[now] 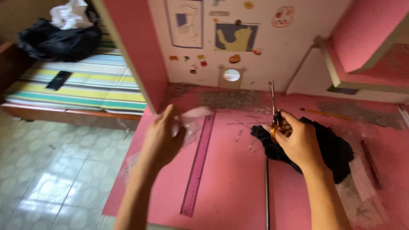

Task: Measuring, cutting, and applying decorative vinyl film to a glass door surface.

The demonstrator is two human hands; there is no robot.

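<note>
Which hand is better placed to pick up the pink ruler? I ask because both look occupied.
Probably the left hand: it hovers beside the ruler, holding only a clear plastic piece. The right hand grips scissors.

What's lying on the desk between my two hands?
In the head view, a pink ruler lies lengthwise on the pink desk between the left hand and right hand.
</note>
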